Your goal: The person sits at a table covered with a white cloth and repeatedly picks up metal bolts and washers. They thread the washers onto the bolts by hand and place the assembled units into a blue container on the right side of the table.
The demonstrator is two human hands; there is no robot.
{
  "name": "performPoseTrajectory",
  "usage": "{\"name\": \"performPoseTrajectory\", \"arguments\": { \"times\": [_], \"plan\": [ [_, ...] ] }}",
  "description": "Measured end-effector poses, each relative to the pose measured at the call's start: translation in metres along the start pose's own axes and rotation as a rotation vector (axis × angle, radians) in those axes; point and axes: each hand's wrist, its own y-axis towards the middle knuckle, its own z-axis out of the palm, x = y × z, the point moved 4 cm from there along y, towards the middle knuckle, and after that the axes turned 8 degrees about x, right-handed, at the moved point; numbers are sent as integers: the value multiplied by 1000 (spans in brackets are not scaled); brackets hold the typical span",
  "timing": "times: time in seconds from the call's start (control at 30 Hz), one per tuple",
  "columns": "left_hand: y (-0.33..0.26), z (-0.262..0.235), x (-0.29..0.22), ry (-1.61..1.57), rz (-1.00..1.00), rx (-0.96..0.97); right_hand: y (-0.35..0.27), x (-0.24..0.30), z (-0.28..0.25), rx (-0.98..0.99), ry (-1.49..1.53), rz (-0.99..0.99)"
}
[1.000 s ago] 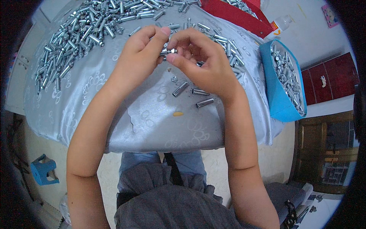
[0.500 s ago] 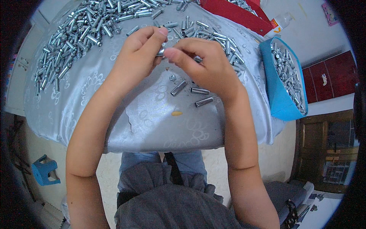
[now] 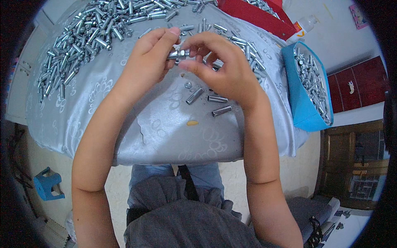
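blue bin (image 3: 298,108) full of bolts (image 3: 312,80), red tray (image 3: 252,15)

near surface (image 3: 124,124): open cloth | centre: loose sleeves (image 3: 206,99) in the way | far-left: bolt heap (image 3: 82,41) blocks | right: blue bin (image 3: 304,111) blocks

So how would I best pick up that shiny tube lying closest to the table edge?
Pinch the metal sleeve across its middle, coming straight down from above. It lies flat on the grey tablecloth, round and smooth, so two fingers on its long sides probably hold best. Its neighbours lie apart from it, leaving room.
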Motion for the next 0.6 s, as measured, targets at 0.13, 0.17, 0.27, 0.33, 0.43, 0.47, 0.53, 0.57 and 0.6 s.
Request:
{"name": "performPoseTrajectory", "arguments": {
  "times": [0.13,0.17,0.27,0.33,0.43,0.47,0.53,0.57,0.6],
  "plan": [
    [-1,2,0,-30,9,-15,0,-5,9,4,44,-30],
    [0,3,1,-32,22,-11,-1,-5,11,-2,61,-32],
    [2,0,3,58,219,-13,3,-3,17,93,106,4],
    [2,0,2,221,382,-58,1,-9,25,72,297,130],
    [-7,3,-10,443,618,-148,-2,-13,32,139,567,337],
    [-11,4,-14,513,695,-182,-2,-12,34,177,653,409],
    [-18,3,-17,535,734,-167,-3,-6,37,220,867,472],
    [-20,3,-18,545,753,-159,-4,-2,39,241,974,503],
    [-19,2,-20,528,748,-161,-3,-1,37,239,951,519]
  ]
}}
